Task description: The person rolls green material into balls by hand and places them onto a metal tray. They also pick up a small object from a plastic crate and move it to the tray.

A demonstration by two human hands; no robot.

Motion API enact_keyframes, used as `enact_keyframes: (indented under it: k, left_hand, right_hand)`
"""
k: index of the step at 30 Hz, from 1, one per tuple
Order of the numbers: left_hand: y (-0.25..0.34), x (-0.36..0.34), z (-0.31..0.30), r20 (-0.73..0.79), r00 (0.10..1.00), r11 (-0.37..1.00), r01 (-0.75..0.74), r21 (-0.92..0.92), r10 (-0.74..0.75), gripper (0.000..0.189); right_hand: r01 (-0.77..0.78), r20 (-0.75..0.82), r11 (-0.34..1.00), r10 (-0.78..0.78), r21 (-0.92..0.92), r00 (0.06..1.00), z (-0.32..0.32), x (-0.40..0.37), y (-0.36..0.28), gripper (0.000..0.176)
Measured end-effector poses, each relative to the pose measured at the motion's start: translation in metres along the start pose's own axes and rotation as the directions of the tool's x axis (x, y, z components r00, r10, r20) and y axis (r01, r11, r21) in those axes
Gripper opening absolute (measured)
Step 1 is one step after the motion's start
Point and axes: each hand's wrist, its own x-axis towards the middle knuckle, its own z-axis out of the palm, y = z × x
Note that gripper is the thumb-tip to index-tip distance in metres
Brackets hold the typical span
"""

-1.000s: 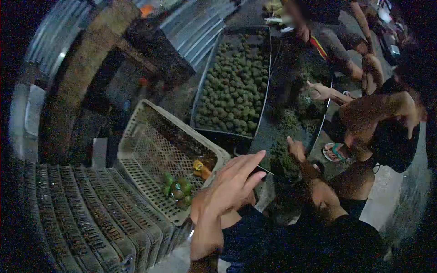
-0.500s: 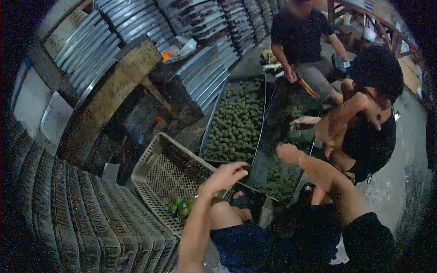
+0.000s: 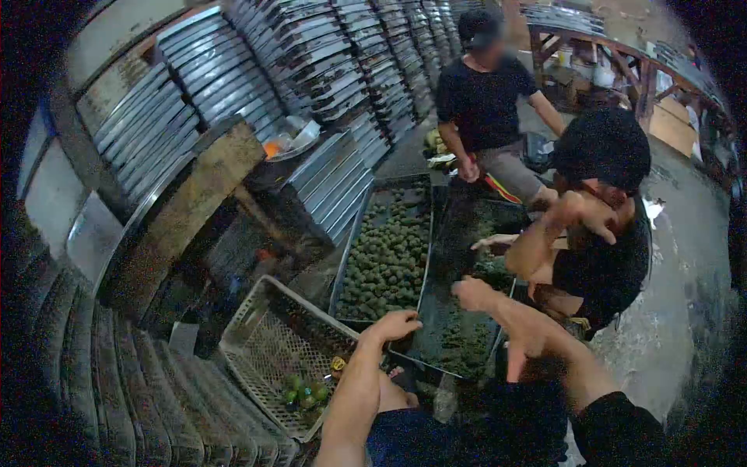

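My left hand (image 3: 394, 324) lies on the near rim of a long metal tray (image 3: 347, 251) filled with round green fruits (image 3: 383, 261); its fingers are bent over the rim and I cannot tell whether they grip it. My right hand (image 3: 471, 294) is curled like a fist above a second, darker tray (image 3: 426, 366) that holds scattered green pieces (image 3: 461, 342). Whether anything is inside the fist is hidden. To the left of my left arm, a white plastic crate (image 3: 261, 354) tilts, with a few green fruits (image 3: 305, 393) and a small yellow item (image 3: 337, 363) in it.
A crouching person in black (image 3: 603, 249) reaches a hand (image 3: 496, 243) over the dark tray. Another person (image 3: 486, 101) stands behind the trays. Stacked metal trays (image 3: 311, 54) line the back and the left foreground (image 3: 117, 389). Wet concrete floor (image 3: 685, 296) lies to the right.
The view has lifted, showing more of the room. My left hand has dropped from above the crate's corner to the fruit tray's rim. My right arm has stretched further over the dark tray.
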Motion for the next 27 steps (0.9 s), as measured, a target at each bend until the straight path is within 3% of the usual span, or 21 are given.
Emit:
enact_keyframes:
  k: [1, 2, 3, 4, 6, 7, 8, 9, 10, 11, 12, 13, 14, 15, 17, 20, 21, 23, 27]
  left_hand:
    - [0.020, -0.006, -0.014, -0.061, 0.997, 0.996, 0.039, -0.078, -0.044, 0.058]
    - [0.042, -0.009, -0.026, -0.111, 0.990, 0.986, 0.065, -0.153, -0.082, 0.059]
    - [0.060, -0.016, -0.031, -0.154, 0.983, 0.989, 0.087, -0.116, -0.105, 0.058]
    - [0.070, -0.018, -0.035, -0.196, 0.973, 0.990, 0.111, -0.084, -0.126, 0.058]
    - [0.053, -0.009, -0.022, -0.242, 0.970, 1.000, 0.007, -0.030, -0.014, 0.056]
    - [0.060, -0.015, -0.024, -0.158, 0.985, 0.994, 0.076, 0.081, -0.062, 0.056]
    - [0.056, -0.018, -0.022, -0.119, 0.990, 0.997, 0.076, 0.030, -0.072, 0.057]
    - [0.050, -0.022, -0.022, -0.076, 0.993, 0.989, 0.102, 0.103, -0.094, 0.057]
    - [0.024, -0.014, -0.015, -0.013, 0.987, 0.983, 0.163, 0.084, -0.163, 0.058]
    - [0.016, -0.020, -0.017, -0.010, 0.995, 0.983, 0.103, 0.151, -0.103, 0.058]
    - [0.027, -0.027, -0.019, 0.000, 0.955, 0.947, 0.293, 0.131, -0.296, 0.056]
    - [0.020, -0.026, -0.017, 0.013, 0.960, 0.951, 0.274, 0.146, -0.278, 0.056]
    - [0.004, -0.029, -0.014, 0.005, 0.955, 0.955, 0.296, 0.035, -0.296, 0.052]
    - [-0.001, -0.032, -0.014, 0.001, 0.947, 0.944, 0.319, -0.079, -0.320, 0.048]
    - [-0.001, -0.036, -0.017, 0.021, 0.952, 0.952, 0.306, -0.032, -0.305, 0.053]
    - [0.002, -0.039, -0.019, 0.012, 0.963, 0.962, 0.268, 0.052, -0.269, 0.057]
    - [0.008, -0.040, -0.019, -0.014, 0.968, 0.964, 0.249, 0.095, -0.249, 0.057]
    - [0.013, -0.044, -0.018, -0.021, 0.968, 0.963, 0.252, 0.093, -0.251, 0.056]
    - [0.023, -0.046, -0.019, -0.075, 0.976, 0.966, 0.213, 0.150, -0.203, 0.056]
  right_hand:
    - [0.162, -0.153, 0.987, -0.162, -0.010, 0.975, 0.012, 0.003, 0.012, 0.018]
    - [0.070, -0.165, 0.991, -0.049, 0.119, 0.985, -0.018, -0.006, 0.000, 0.019]
    - [-0.027, -0.165, 0.969, 0.069, 0.247, 0.984, -0.058, -0.016, -0.031, 0.023]
    - [-0.077, -0.143, 0.963, 0.117, 0.259, 0.983, -0.072, -0.016, -0.045, 0.028]
    - [-0.121, -0.079, 0.952, 0.148, 0.283, 0.986, -0.090, -0.019, -0.058, 0.038]
    - [-0.114, -0.035, 0.946, 0.130, 0.305, 0.991, -0.092, -0.021, -0.060, 0.042]
    - [-0.125, -0.051, 0.941, 0.148, 0.315, 0.988, -0.089, -0.020, -0.062, 0.041]
    - [-0.131, -0.071, 0.937, 0.162, 0.323, 0.984, -0.083, -0.020, -0.066, 0.040]
    - [0.058, -0.262, 0.952, 0.025, 0.302, 0.965, -0.040, 0.001, -0.057, 0.035]
    - [0.137, -0.357, 0.952, -0.031, 0.275, 0.934, -0.027, 0.009, -0.049, 0.032]
    - [0.210, -0.447, 0.949, -0.086, 0.235, 0.890, -0.015, 0.016, -0.042, 0.029]
    - [0.079, -0.260, 0.934, 0.015, 0.348, 0.965, -0.032, 0.006, -0.049, 0.022]
    - [-0.064, -0.055, 0.898, 0.098, 0.435, 0.994, -0.041, -0.002, -0.051, 0.016]
    - [-0.080, -0.055, 0.895, 0.115, 0.440, 0.992, -0.040, -0.006, -0.047, 0.016]
    - [-0.010, -0.202, 0.979, 0.052, 0.205, 0.978, -0.034, -0.015, -0.039, 0.017]
    - [0.060, -0.322, 0.978, 0.008, 0.199, 0.947, -0.022, -0.034, -0.023, 0.023]
    - [0.046, -0.320, 0.979, 0.021, 0.199, 0.947, -0.023, -0.034, -0.020, 0.023]
    - [-0.114, -0.054, 0.975, 0.126, 0.192, 0.991, -0.030, -0.029, -0.014, 0.029]
    - [-0.151, -0.133, 0.925, 0.208, 0.349, 0.969, -0.058, -0.049, -0.015, 0.037]
